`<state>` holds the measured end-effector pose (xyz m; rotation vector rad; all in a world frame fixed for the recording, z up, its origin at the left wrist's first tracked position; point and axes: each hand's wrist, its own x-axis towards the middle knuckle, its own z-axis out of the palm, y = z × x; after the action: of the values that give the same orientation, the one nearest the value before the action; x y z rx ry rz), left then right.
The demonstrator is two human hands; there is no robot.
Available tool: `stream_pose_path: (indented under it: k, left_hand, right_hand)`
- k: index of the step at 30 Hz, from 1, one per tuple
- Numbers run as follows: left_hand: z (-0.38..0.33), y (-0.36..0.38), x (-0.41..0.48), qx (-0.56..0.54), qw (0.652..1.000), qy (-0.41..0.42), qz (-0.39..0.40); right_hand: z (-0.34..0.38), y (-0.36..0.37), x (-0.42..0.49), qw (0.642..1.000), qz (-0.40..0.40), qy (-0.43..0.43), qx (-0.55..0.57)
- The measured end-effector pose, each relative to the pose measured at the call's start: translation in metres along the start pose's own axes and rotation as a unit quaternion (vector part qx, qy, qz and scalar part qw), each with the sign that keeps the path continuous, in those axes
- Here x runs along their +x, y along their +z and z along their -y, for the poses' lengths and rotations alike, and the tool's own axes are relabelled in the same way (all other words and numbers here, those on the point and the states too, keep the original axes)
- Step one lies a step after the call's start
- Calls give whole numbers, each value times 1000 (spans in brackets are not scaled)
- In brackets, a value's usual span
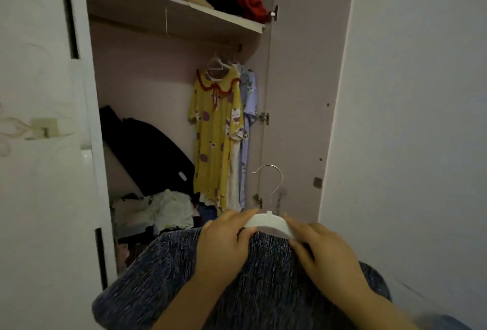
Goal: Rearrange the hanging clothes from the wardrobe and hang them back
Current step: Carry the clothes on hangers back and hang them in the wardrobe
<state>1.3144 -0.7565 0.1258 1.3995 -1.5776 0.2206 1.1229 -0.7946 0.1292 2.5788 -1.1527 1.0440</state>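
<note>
- holding a hanger [268, 224] low before the open wardrobe, with a dark garment [158, 277] draped over it and spread down toward the camera
- well below the rail [233, 45], and apart from the yellow dress [216, 140] and blue dress [250, 108] hung at the rail's right end
- could shed the garment off one shoulder of the hanger during the lift, with so much cloth spread wide and loose to the left; likely to drop onto the pile [163, 211] at the wardrobe bottom
- could miss the rail with the hook [271, 179], open to the left and far beneath it; dim up there under the shelf [224, 17], so a hard approach to judge
- could snag or shove the yellow dress if brought in too far right, crowding the hangers there
- could tip the hanger on freeing one hand for the reach, given the loose, uneven load
- left hand [224, 240]: fingers [245, 215] curled over the hanger's left end, clamping plastic and cloth together; thumb probably tucked beneath, but hidden
- right hand [324, 248]: fingers [295, 227] bent round the right end, pinching the hanger against the cloth; no slack on either side
</note>
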Motion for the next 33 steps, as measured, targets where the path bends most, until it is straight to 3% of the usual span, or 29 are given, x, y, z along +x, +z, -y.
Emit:
stream_pose_path:
  k: [13,18,33]
  left_hand:
    - [164,76,212,35,997,-36,-60]
    - [225,99,295,84,991,-46,-95]
    - [358,109,533,152,978,-45,-137]
  right_hand:
    - [-85,137,253,999,-3,-54,-5]
    - [-119,194,357,993,-20,-117,-2]
    - [-146,265,632,979,-95,-174,-48]
